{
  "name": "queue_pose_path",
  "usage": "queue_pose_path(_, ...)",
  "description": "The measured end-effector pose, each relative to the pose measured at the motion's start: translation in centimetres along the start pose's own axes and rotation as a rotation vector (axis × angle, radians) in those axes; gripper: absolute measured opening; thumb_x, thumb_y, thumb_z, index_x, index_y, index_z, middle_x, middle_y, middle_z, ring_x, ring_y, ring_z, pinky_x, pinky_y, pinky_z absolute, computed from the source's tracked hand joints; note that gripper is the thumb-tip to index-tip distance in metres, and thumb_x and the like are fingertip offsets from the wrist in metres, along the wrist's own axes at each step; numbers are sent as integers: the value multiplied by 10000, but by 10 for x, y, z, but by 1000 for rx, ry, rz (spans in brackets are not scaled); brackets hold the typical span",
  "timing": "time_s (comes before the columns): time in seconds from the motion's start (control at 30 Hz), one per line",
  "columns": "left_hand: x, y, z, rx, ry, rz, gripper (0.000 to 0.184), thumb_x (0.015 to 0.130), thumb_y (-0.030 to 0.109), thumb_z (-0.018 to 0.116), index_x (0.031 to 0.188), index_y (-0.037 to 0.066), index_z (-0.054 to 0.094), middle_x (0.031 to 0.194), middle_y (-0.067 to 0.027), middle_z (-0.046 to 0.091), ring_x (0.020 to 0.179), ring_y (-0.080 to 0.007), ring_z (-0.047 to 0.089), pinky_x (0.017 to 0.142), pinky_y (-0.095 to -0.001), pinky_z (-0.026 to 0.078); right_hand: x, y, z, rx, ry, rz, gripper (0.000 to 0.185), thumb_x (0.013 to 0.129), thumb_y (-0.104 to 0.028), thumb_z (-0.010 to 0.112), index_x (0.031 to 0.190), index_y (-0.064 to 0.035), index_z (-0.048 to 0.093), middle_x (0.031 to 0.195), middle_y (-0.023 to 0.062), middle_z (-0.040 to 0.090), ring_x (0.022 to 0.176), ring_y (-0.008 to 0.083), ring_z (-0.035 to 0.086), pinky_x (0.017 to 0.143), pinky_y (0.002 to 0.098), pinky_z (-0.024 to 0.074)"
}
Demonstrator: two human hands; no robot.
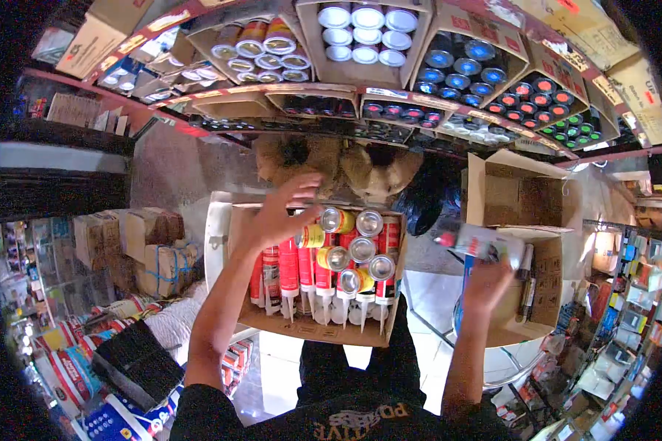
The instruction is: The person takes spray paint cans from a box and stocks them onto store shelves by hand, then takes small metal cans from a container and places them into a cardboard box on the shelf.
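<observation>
- Red-tipped cylinder (485, 242), pale-bodied: held up on the person's right side, above the near edge of an open carton (550, 294); blurred, label unreadable.
- Right hand (490, 283): fingers curled closed around the cylinder, which lies roughly crosswise with its red end pointing left.
- Left hand (276, 220): over the upper left part of the centre box; fingers spread well apart, nothing in their hold. Contact between thumb and nearest tin: cannot tell.
- Centre box (309, 336): open cardboard, directly in front of the person's legs, well filled.
- In it, red cartridges (288, 268) side by side, white nozzles pointing toward the person.
- On top of these, small tins (362, 250) with silvery lids, several with yellow labels, bunched toward the right half of the box.
- Carton at right: a few black-and-silver tubes (527, 298) inside, near the lifted hand. Just beyond it, a second open carton (518, 195).
- Ahead, a shelf (382, 93) bearing boxes of cans: white-lidded tins (367, 18), blue-topped cans (481, 50), red-topped cans (543, 100).
- Left side: brown packages (171, 268), one tied with blue string; nearer, a pale rope bundle (176, 321).
</observation>
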State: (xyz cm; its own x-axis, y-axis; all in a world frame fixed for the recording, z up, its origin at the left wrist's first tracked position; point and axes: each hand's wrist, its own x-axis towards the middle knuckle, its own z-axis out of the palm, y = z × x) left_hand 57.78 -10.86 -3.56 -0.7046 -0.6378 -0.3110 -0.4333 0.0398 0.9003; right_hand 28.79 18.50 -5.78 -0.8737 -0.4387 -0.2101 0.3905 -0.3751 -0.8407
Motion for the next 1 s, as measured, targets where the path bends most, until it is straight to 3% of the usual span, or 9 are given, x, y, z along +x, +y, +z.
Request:
queue_pose_path(0.07, -15, -1, 7, -118, -51, 62, 590, 881, 243, 727, 1398, 93, 485, 1358, -133, 549, 1196, -228, 566, 1009, -396, 465, 1, 14, 54, -130, -95, 113, 429, 969, -309, 534, 1306, -47, 485, 1221, 102, 571, 1130, 249, 564, 981, 429, 473)
queue_pose_path(0.2, -42, -5, 24, -325, -172, 30, 605, 912, 306, 698, 1415, 69, 458, 1362, -117, 544, 1205, -248, 556, 1011, -403, 461, -21, 45, 151, -25, -107, 443, 361, 1002, -385, 534, 1201, -84, 556, 998, 28, 629, 889, 150, 632, 767, 332, 533)
queue_pose_path(0.3, -65, -7, 34, -684, -115, 46, 539, 963, 285, 629, 1392, 15, 448, 1274, -143, 577, 1088, -236, 613, 936, -385, 514, -33, 72, 192, -169, -124, 593, 401, 958, -466, 595, 1121, -100, 585, 846, -17, 640, 673, 90, 610, 568, 234, 462)
queue_pose_path(0.4, -77, -9, 33, -835, 19, -61, 489, 967, 230, 620, 1355, -17, 453, 1183, -144, 609, 1024, -219, 638, 870, -369, 559, -34, 106, 210, -296, -248, 662, 395, 948, -449, 621, 1106, -89, 585, 824, -16, 643, 624, 82, 599, 496, 217, 433)
queue_pose_path(0.6, -82, -16, 17, -976, 138, -188, 395, 980, 261, 586, 1268, 28, 449, 1135, -107, 612, 1027, -218, 659, 801, -393, 619, -55, 146, 236, -323, -413, 790, 356, 955, -374, 633, 1091, -52, 561, 842, 24, 631, 667, 121, 620, 586, 270, 523)
queue_pose_path(0.67, -81, -17, 14, -1081, 214, -203, 346, 975, 240, 589, 1228, 46, 457, 1148, -107, 617, 1016, -219, 666, 804, -414, 621, -57, 163, 233, -378, -426, 780, 533, 929, -383, 660, 1332, -126, 425, 1114, 75, 626, 901, 176, 655, 688, 355, 564)
queue_pose_path(0.73, -76, -23, 11, -1091, 215, -254, 333, 972, 218, 586, 1228, 58, 444, 1153, -102, 614, 1003, -217, 671, 813, -430, 620, -57, 174, 236, -310, -460, 803, 555, 928, -366, 664, 1353, -110, 415, 1150, 92, 609, 926, 189, 648, 715, 364, 564)
queue_pose_path(0.8, -72, -26, 6, -1207, 206, -307, 499, 936, 167, 636, 1316, 2, 357, 1089, -161, 605, 971, -230, 664, 802, -382, 626, -58, 182, 236, -319, -394, 802, 573, 926, -363, 667, 1358, -84, 413, 1143, 92, 609, 922, 191, 644, 750, 360, 560)
queue_pose_path(1.0, -48, -30, -1, -1174, 260, -271, 552, 918, 149, 658, 1339, 6, 331, 1082, -169, 609, 962, -243, 670, 784, -397, 624, -48, 186, 233, -238, -531, 799, 614, 923, -373, 677, 1379, -60, 411, 1149, 112, 629, 971, 199, 650, 788, 347, 555)
